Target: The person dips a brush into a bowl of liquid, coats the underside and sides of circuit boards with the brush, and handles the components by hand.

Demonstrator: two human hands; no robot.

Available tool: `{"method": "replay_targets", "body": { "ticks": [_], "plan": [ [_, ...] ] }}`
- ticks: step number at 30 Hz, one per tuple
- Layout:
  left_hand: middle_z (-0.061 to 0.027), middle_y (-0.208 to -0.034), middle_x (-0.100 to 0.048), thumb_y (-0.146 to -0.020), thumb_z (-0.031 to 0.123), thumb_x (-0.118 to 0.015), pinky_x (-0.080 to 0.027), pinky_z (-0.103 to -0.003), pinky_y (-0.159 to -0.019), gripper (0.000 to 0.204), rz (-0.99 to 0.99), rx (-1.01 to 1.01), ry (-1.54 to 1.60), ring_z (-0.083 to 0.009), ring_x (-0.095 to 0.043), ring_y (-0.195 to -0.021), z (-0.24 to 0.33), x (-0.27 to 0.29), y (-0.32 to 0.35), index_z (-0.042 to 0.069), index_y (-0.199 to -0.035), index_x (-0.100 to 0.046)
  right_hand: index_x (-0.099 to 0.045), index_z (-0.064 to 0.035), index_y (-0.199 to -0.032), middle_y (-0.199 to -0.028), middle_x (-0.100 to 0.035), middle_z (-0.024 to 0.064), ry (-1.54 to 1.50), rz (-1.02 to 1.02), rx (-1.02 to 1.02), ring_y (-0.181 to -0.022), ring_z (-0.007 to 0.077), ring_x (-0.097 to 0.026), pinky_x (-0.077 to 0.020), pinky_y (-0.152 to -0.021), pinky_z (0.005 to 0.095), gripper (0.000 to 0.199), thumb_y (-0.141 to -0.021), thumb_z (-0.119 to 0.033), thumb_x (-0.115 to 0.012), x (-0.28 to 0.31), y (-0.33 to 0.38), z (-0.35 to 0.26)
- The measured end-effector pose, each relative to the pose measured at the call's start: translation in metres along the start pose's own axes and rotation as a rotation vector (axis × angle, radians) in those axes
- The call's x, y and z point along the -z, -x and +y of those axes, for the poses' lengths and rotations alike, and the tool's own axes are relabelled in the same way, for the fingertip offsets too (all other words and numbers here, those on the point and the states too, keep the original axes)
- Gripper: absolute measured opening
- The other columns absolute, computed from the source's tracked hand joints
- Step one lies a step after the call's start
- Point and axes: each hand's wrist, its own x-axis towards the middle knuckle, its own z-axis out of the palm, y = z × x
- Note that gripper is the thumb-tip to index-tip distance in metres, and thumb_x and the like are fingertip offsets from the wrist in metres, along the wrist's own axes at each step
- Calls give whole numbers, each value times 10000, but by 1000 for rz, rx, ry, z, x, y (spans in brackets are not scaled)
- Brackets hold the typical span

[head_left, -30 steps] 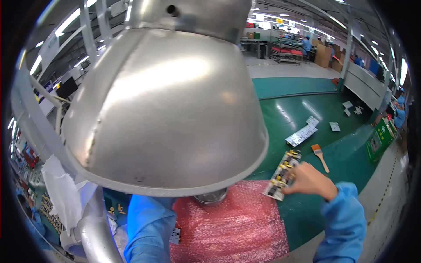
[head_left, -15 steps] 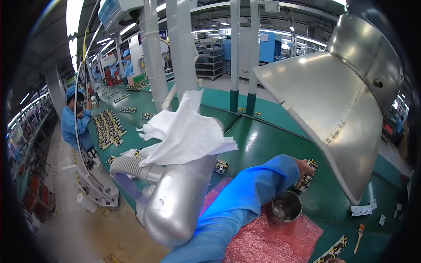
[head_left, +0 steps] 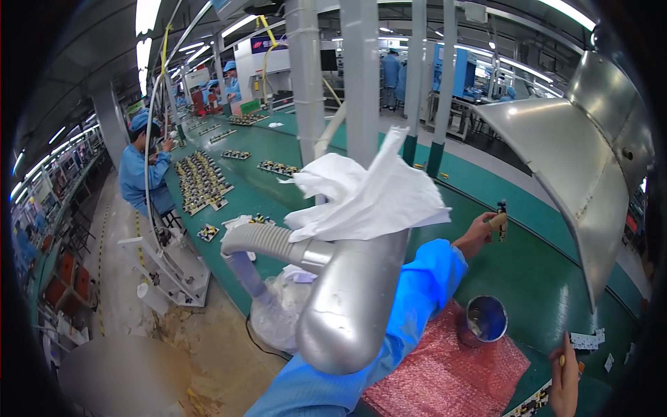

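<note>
My left hand (head_left: pixel 475 236), at the end of a blue sleeve, reaches across the green bench and is closed on a narrow circuit board (head_left: pixel 501 232). The board stands upright in the fingertips, with small dark and pale components on it. At the lower right, my right hand (head_left: pixel 565 389) is above the bench, one finger stretched forward and nothing visible held in it. It covers most of a brush, whose orange part (head_left: pixel 581 367) shows beside it. Another strip of circuit boards (head_left: pixel 531 403) lies just left of that hand.
A metal cup (head_left: pixel 482 321) stands on pink bubble wrap (head_left: pixel 445 372). White cloth (head_left: pixel 379 198) drapes over a silver duct (head_left: pixel 351 313); a metal hood (head_left: pixel 590 167) hangs at the right. Many circuit boards (head_left: pixel 198 182) lie at left, near a seated co-worker (head_left: pixel 142 167). Small white sheets (head_left: pixel 587 340) lie at right.
My left hand has lifted the board from beside the cup and carried it farther away across the bench. My right hand has come farther into view, over the brush. The view has shifted slightly.
</note>
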Motion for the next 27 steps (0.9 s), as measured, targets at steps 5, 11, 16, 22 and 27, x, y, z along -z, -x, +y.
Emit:
{"method": "replay_targets", "body": {
  "ticks": [5, 11, 16, 22, 27],
  "plan": [
    [2, -842, -475, -894, 362, -557, -386, -253, -619, 350, 80, -34, 145, -104, -410, -665, 29, 31, 53, 90, -1109, -509, -469, -3, -1246, -1067, -534, 87, -297, 104, 198, -858, 151, -570, -457, -816, 294, 344, -904, -11, -445, -21, -42, -28],
    [10, -887, -488, -905, 428, -550, -374, -246, -667, 347, 39, -172, 196, -100, -413, -726, 33, 36, 76, 123, -1068, -519, -597, 11, -908, -829, -565, 112, -150, 224, 391, -792, 246, -576, -436, -760, 284, 119, -815, -50, -556, -16, -74, -62],
    [20, -750, -416, -958, 372, -455, -376, -287, -658, 245, -85, -415, 176, -105, -407, -697, 28, 48, 76, 136, -897, -486, -618, 14, -894, -844, -609, 55, -510, 249, 114, -810, 134, -571, -449, -725, 275, 110, -835, -75, -592, -20, -95, -40],
    [-160, -989, -589, -890, 539, -485, -408, -329, -754, 506, -88, -126, 560, -199, -492, -813, 47, 45, 102, 64, -1031, -589, -636, 24, -936, -846, -640, 44, -708, 139, 34, -753, 110, -589, -490, -668, 250, 148, -827, -76, -624, -57, -124, 11],
    [-119, -1062, -562, -818, 648, -502, -396, -328, -740, 662, -60, -27, 615, -194, -459, -793, 49, 30, 102, 53, -1107, -539, -640, 12, -929, -836, -642, 49, -691, 178, -82, -759, 106, -595, -486, -655, 241, 160, -825, -110, -642, -80, -140, 35]
  ]
}}
